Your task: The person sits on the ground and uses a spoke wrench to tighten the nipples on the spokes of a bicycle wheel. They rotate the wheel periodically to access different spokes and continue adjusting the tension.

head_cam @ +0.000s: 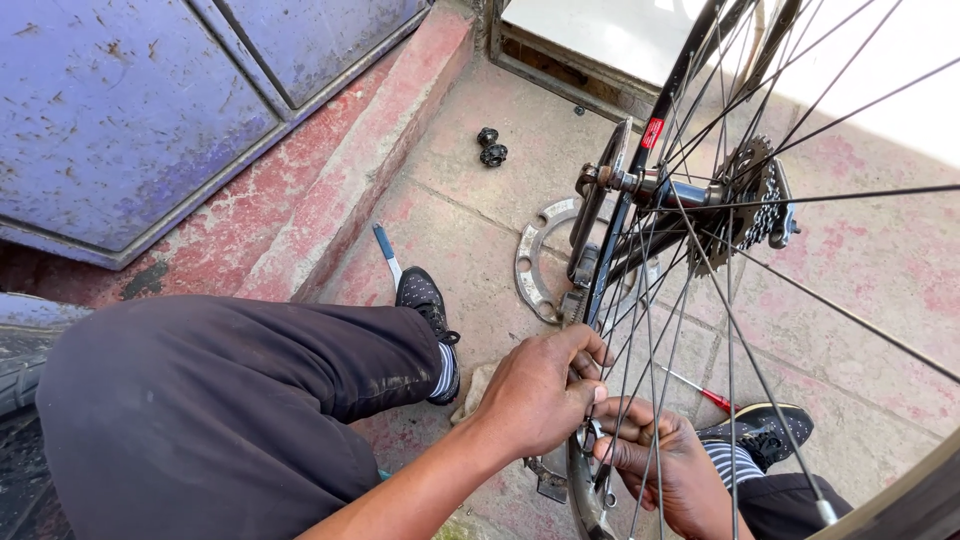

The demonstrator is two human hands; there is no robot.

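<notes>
Left hand is curled around the lower rim of the bicycle wheel, fingers pinched on a spoke; my right hand sits just beneath, fingertips pressed on a small metal part I can't make out. Thin silver spokes fan up to the hub and its toothed cassette. Underneath I see worn reddish concrete floor, a flat metal ring, a red-handled screwdriver, a scuffed purple metal door.

A small red rectangular label sits on the black bicycle frame tube
</notes>
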